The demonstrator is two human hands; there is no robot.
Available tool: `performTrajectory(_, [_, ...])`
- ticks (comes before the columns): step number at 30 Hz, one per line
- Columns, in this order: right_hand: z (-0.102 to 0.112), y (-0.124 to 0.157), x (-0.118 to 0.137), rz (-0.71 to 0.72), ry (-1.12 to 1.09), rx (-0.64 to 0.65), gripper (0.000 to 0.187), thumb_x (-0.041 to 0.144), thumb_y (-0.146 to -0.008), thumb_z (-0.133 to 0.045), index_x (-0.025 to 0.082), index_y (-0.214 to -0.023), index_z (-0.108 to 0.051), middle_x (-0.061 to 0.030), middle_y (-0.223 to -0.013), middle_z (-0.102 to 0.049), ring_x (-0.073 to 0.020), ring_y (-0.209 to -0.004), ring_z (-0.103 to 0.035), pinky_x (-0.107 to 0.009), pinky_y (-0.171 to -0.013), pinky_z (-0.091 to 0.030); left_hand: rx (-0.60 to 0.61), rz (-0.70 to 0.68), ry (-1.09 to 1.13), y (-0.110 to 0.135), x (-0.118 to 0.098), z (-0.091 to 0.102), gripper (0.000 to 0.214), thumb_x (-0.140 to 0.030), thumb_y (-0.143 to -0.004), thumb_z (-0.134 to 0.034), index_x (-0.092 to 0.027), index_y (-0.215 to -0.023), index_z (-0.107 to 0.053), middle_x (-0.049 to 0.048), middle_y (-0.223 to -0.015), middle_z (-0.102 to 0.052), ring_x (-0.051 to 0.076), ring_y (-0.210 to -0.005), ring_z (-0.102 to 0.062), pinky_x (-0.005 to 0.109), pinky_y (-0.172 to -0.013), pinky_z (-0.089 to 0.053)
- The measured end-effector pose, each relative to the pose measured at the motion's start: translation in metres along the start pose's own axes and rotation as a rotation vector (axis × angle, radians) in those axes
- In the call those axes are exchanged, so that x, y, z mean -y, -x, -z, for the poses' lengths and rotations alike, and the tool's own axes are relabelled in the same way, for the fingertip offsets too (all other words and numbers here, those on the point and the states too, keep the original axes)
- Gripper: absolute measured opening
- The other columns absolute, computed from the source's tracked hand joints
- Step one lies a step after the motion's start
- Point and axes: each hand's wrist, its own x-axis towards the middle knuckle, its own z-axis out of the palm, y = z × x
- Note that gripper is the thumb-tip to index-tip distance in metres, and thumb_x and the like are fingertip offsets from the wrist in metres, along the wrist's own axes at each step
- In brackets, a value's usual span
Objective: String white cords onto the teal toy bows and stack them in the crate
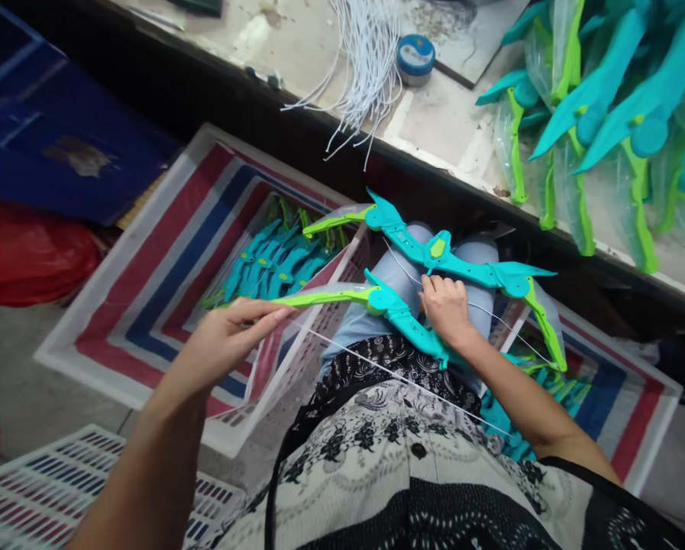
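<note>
A turquoise toy bow with lime-green limbs is held slantwise over my lap. My left hand pinches the tip of its left green limb, where the white string starts. Around its middle my right hand is closed; my forearm covers much of the bow's right half. The string runs slack-free below the bow, across my patterned top. Just beyond, a second toy bow rests across my knees, its white string hanging loosely curved. My right knuckles are close to this second bow.
A crate lined with striped cloth holds several toy bows at left; another lined crate is at right. On the bench are white strings, a blue-lidded tin and heaped toy bows. A white basket stands lower left.
</note>
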Motion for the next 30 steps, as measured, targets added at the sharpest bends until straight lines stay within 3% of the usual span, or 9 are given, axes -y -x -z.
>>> performTrajectory(4, [-0.009,0.001,-0.011,-0.027,-0.004,0.184,0.029,0.013,-0.094,-0.043,0.011,-0.093,-0.071,-0.0184,-0.091,-0.07,-0.0255,-0.085,-0.059,-0.036,-0.071,-0.033,-0.101,-0.129,-0.116,-0.017,-0.023,0.005,0.017,-0.041,-0.068,-0.077,-0.025,-0.064,-0.075,0.0024,-0.062,-0.067,0.021,-0.062,-0.056,0.029,-0.061,-0.039])
performTrajectory(6, [-0.012,0.003,-0.016,-0.026,-0.103,0.149,0.029,0.019,-0.095,-0.044,0.014,-0.091,-0.073,-0.0146,-0.089,-0.071,-0.0233,-0.083,-0.061,-0.034,-0.07,-0.036,-0.18,-0.115,-0.06,-0.02,-0.039,-0.007,0.015,-0.038,-0.07,-0.077,-0.023,-0.069,-0.075,0.003,-0.069,-0.069,0.021,-0.069,-0.059,0.029,-0.065,-0.042])
performTrajectory(11, [-0.01,0.021,-0.019,0.081,-0.409,-0.142,0.033,0.031,-0.099,-0.043,0.019,-0.1,-0.074,-0.0067,-0.08,-0.071,-0.0182,-0.075,-0.064,-0.029,-0.068,-0.041,0.057,0.268,0.754,-0.036,-0.08,-0.089,0.037,-0.037,-0.076,-0.075,-0.016,-0.104,-0.065,0.0124,-0.107,-0.07,0.023,-0.087,-0.068,0.036,-0.075,-0.055])
performTrajectory(13, [-0.009,0.028,-0.016,0.138,-0.462,-0.189,0.034,0.031,-0.1,-0.043,0.018,-0.097,-0.074,-0.006,-0.076,-0.071,-0.0171,-0.071,-0.063,-0.028,-0.067,-0.042,0.156,0.465,1.034,-0.051,-0.09,-0.126,0.028,-0.032,-0.079,-0.073,-0.014,-0.096,-0.061,0.0154,-0.102,-0.07,0.024,-0.086,-0.07,0.038,-0.076,-0.056])
performTrajectory(16, [-0.008,0.037,-0.011,0.21,-0.466,-0.187,0.036,0.032,-0.1,-0.042,0.017,-0.093,-0.074,-0.0065,-0.072,-0.07,-0.0174,-0.068,-0.062,-0.029,-0.067,-0.043,0.129,0.522,1.239,-0.076,-0.095,-0.156,0.011,-0.022,-0.084,-0.067,-0.015,-0.086,-0.058,0.0067,-0.079,-0.07,0.016,-0.072,-0.068,0.033,-0.075,-0.056])
performTrajectory(20, [0.002,0.032,-0.017,0.295,-0.582,-0.089,0.036,0.035,-0.099,-0.044,0.019,-0.089,-0.074,-0.0059,-0.072,-0.069,-0.0174,-0.067,-0.062,-0.029,-0.067,-0.047,0.187,0.461,1.373,-0.085,-0.095,-0.148,0.011,-0.015,-0.091,-0.056,-0.018,-0.084,-0.065,-0.0071,-0.055,-0.054,0.003,-0.051,-0.051,0.019,-0.065,-0.05])
performTrajectory(23, [0.013,0.001,-0.027,0.234,-0.626,-0.187,0.034,0.041,-0.098,-0.045,0.021,-0.098,-0.073,-0.0088,-0.092,-0.07,-0.0225,-0.087,-0.063,-0.035,-0.08,-0.05,0.226,0.43,1.426,-0.077,-0.098,-0.134,0.019,-0.016,-0.094,-0.052,-0.018,-0.085,-0.068,-0.0073,-0.059,-0.056,0.002,-0.056,-0.052,0.017,-0.066,-0.048])
performTrajectory(26, [0.016,-0.045,-0.023,0.17,-0.354,-0.271,0.039,0.04,-0.094,-0.051,0.015,-0.119,-0.066,-0.0182,-0.117,-0.062,-0.0328,-0.11,-0.052,-0.047,-0.095,-0.041,0.282,0.362,1.46,-0.071,-0.101,-0.128,0.021,-0.013,-0.094,-0.05,-0.017,-0.087,-0.07,-0.0064,-0.063,-0.058,0.003,-0.064,-0.056,0.021,-0.079,-0.052])
performTrajectory(30, [0.012,-0.085,-0.009,0.19,-0.057,-0.044,0.054,0.028,-0.089,-0.054,0.011,-0.141,-0.048,-0.0226,-0.114,-0.059,-0.035,-0.105,-0.051,-0.05,-0.094,-0.036,0.301,0.344,1.417,-0.073,-0.099,-0.124,0.005,-0.011,-0.083,-0.064,-0.013,-0.08,-0.067,-0.0032,-0.062,-0.059,0.007,-0.056,-0.057,0.025,-0.069,-0.055])
